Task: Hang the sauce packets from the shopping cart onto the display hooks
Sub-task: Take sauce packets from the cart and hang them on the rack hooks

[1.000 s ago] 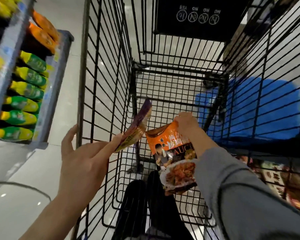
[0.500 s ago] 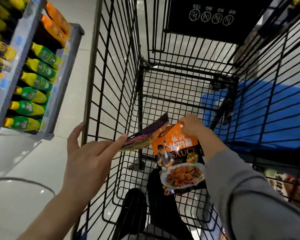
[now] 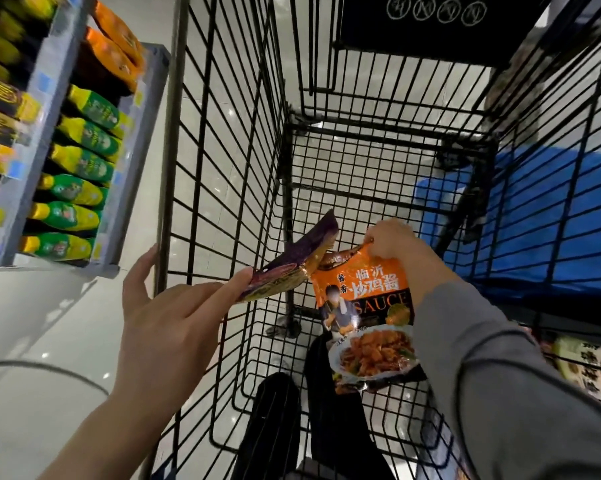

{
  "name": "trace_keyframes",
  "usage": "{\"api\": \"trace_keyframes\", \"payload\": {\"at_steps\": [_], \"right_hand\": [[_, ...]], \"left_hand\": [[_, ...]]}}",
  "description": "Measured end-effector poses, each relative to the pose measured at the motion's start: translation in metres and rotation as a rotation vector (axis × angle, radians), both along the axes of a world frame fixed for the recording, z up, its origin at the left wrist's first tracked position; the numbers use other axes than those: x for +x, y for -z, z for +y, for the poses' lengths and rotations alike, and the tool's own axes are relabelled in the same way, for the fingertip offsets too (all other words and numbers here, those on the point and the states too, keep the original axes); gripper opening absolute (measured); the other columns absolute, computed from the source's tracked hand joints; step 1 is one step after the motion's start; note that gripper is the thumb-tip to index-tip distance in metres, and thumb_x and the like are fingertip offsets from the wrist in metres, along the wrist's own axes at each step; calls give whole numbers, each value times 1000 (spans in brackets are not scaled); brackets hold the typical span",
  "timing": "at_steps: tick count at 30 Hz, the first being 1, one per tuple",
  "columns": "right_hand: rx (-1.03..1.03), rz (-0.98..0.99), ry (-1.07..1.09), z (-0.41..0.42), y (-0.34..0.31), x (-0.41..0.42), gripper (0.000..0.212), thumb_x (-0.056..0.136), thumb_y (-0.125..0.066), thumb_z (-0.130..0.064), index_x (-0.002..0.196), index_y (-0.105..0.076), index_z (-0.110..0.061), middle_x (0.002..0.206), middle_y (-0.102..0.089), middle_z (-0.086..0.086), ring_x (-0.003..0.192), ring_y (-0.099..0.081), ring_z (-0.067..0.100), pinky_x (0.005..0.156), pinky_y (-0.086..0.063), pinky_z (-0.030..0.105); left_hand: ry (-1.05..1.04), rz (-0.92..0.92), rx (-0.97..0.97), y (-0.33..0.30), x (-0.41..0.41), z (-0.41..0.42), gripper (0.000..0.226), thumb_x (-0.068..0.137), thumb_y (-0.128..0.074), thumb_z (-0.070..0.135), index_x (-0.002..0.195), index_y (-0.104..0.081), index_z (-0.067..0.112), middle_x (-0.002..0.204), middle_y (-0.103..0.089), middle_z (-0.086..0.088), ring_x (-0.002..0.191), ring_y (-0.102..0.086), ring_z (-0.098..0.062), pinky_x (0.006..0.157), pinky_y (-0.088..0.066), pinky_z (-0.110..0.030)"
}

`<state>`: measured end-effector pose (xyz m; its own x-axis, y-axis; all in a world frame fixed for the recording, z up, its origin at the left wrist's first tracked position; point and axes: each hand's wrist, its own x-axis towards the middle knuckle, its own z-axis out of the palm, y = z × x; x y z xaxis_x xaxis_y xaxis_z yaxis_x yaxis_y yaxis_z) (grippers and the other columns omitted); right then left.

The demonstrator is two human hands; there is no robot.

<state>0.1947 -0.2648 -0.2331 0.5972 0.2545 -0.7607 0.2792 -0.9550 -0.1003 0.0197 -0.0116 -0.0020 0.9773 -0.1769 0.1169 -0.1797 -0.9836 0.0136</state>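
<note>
I look down into a black wire shopping cart (image 3: 222,168). My right hand (image 3: 390,239) pinches the top edge of an orange sauce packet (image 3: 364,320) printed with "SAUCE" and a dish of food; the packet hangs inside the cart. My left hand (image 3: 174,317) holds a purple packet (image 3: 292,263) by its lower end between fingers and thumb, tilted up to the right. The purple packet's upper edge touches or overlaps the orange packet's top left corner. No display hooks are in view.
A grey shelf (image 3: 49,133) at the left carries rows of green-and-yellow bags and orange packs. Something blue (image 3: 551,216) lies beyond the cart's right wall. More packets (image 3: 583,365) show at the lower right. My dark trouser legs (image 3: 312,410) show under the cart.
Both hands have lifted their packets closer to the camera. The purple packet has tipped from nearly upright to a flatter slant, and its edge now meets the orange packet.
</note>
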Motion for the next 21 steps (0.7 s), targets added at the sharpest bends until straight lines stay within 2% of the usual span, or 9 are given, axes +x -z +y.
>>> {"api": "trace_keyframes", "payload": {"at_steps": [3,6,10,15,18,21], "right_hand": [[51,53,84,-2,-4,-2,20,83,-62,-28,103,-61,-30,113,-57,1,113,-48,24,100,-32,45],[178,112,248,-8,-13,-8,12,80,-66,-23,86,-58,-30,104,-60,1,104,-55,22,93,-45,43],[253,42,300,-6,-40,-22,13,82,-63,-22,94,-67,-26,102,-59,-2,101,-55,18,89,-49,39],[175,-99,152,8,-81,-48,25,86,-57,-26,109,-65,-26,110,-61,2,104,-55,22,87,-44,36],[198,-161,259,-2,-103,-64,25,89,-54,-26,112,-64,-25,114,-61,2,107,-54,22,85,-43,32],[235,-162,419,-15,-126,-89,22,89,-55,-21,106,-68,-23,112,-64,1,106,-55,21,85,-44,31]], "left_hand": [[6,-6,11,-1,0,0,47,77,-53,-10,117,-63,13,75,-69,2,53,-60,-21,105,-24,-50],[-1,-14,11,-1,0,-1,49,77,-52,-10,119,-59,14,75,-69,2,53,-60,-21,106,-23,-49],[-25,4,-2,-2,1,-2,55,71,-53,-12,119,-57,15,74,-69,1,53,-60,-23,108,-19,-46],[-18,35,-34,-4,1,-3,54,68,-54,-9,117,-60,12,71,-68,0,52,-60,-24,101,-25,-49],[-11,45,-34,-7,2,-4,50,67,-53,-8,112,-67,8,68,-67,-2,51,-60,-25,102,-24,-50],[-5,63,-33,-6,2,-2,48,71,-45,-4,112,-68,9,69,-68,-3,52,-59,-26,111,-13,-43]]}}
